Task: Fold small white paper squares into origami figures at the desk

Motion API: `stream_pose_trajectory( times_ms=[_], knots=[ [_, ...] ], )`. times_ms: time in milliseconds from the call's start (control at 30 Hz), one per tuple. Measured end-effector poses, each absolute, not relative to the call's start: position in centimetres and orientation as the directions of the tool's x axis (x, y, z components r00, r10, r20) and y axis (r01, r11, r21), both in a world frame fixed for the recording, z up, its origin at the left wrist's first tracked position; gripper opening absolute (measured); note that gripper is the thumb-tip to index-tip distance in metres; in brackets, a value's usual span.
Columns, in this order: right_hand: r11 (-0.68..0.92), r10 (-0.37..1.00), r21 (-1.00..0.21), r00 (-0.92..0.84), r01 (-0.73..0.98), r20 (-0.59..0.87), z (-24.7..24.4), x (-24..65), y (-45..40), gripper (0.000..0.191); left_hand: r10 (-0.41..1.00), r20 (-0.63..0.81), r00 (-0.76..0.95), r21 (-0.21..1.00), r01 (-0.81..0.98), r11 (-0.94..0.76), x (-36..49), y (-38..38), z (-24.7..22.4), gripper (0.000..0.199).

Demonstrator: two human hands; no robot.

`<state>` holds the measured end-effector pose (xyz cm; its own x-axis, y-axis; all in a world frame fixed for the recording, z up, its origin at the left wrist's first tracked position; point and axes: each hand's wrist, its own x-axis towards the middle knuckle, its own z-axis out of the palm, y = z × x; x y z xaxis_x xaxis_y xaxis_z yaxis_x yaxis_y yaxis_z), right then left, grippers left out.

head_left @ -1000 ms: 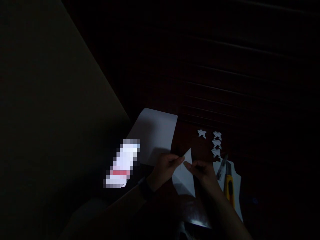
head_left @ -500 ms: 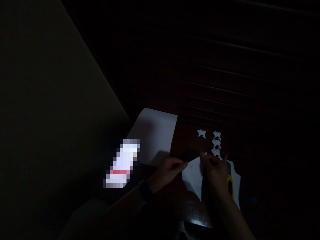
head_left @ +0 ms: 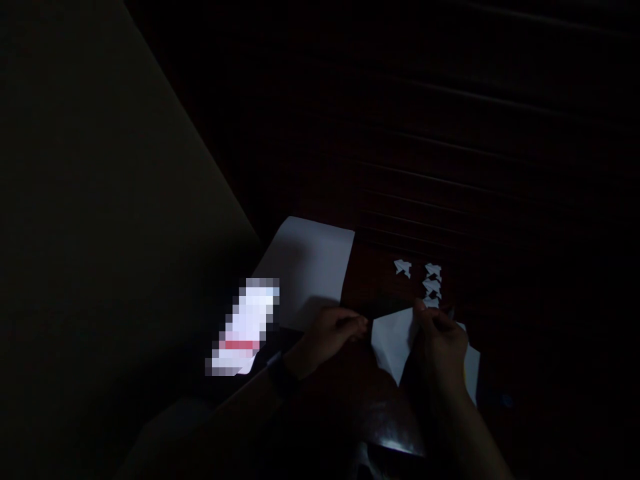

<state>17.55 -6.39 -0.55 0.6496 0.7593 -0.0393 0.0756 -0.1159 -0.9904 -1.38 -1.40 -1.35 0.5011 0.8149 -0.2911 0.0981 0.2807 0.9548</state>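
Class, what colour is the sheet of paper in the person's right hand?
The paper is white; the head view shows it.

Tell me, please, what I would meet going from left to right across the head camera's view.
Bright, pixelated screen → left hand → creased white paper → right hand, pinching that paper's edge → small, dim bluish spot.

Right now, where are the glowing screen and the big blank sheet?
Glowing screen (head_left: 245, 320): head view, middle of its lit face.
Big blank sheet (head_left: 317, 267): head view, upper middle of its surface.
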Motion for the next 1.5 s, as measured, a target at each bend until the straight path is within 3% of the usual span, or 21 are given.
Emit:
stream_pose_trajectory(
  times_ms=[100, 200, 333, 367, 467, 600, 1000, 1300, 1500],
  knots=[
    [-0.177, 0.766, -0.983, 0.633, 0.043, -0.110, -0.8, 16.3, -6.6, 0.030, 0.840, -0.274, 0.469, 0.957, 0.043, 0.288, -1.3, -1.2, -1.3, 0.034],
    [-0.195, 0.796, -0.980, 0.588, 0.026, -0.143, -1.1, 14.9, -6.9, 0.026, 0.826, -0.199, 0.527, 0.979, 0.073, 0.189, -1.2, -1.3, -0.9, 0.032],
    [-0.211, 0.888, -0.977, 0.415, -0.017, -0.199, -0.7, 15.0, -6.7, 0.022, 0.759, -0.226, 0.611, 0.974, 0.122, 0.192, -1.7, -1.2, -1.1, 0.030],
    [-0.201, 0.916, -0.980, 0.356, 0.011, -0.184, -0.4, 15.5, -6.6, 0.018, 0.734, -0.245, 0.634, 0.969, 0.136, 0.206, -1.9, -1.1, -1.3, 0.030],
    [-0.131, 0.985, -0.980, 0.132, 0.150, -0.111, 0.5, 16.9, -6.4, 0.035, 0.662, -0.262, 0.702, 0.965, 0.179, 0.193, -2.5, -0.8, -1.5, 0.029],
    [-0.162, 0.976, -0.927, -0.084, 0.339, -0.201, 1.0, 17.8, -6.7, 0.015, 0.637, -0.242, 0.732, 0.966, 0.241, 0.091, -2.7, -0.6, -1.6, 0.028],
    [-0.148, 0.941, -0.912, -0.230, 0.382, -0.248, 0.7, 17.5, -7.4, 0.018, 0.628, -0.189, 0.755, 0.954, 0.292, -0.065, -2.7, -0.7, -1.3, 0.023],
    [-0.184, 0.901, -0.908, -0.305, 0.376, -0.309, 2.6, 18.7, -7.3, 0.012, 0.557, -0.264, 0.787, 0.952, 0.305, 0.021, -3.0, -0.3, 0.0, 0.025],
    [-0.263, 0.907, -0.918, -0.248, 0.296, -0.340, 2.7, 21.2, -7.6, 0.014, 0.590, -0.247, 0.769, 0.951, 0.308, -0.004, -3.7, 0.4, -0.2, 0.023]
  ],
)
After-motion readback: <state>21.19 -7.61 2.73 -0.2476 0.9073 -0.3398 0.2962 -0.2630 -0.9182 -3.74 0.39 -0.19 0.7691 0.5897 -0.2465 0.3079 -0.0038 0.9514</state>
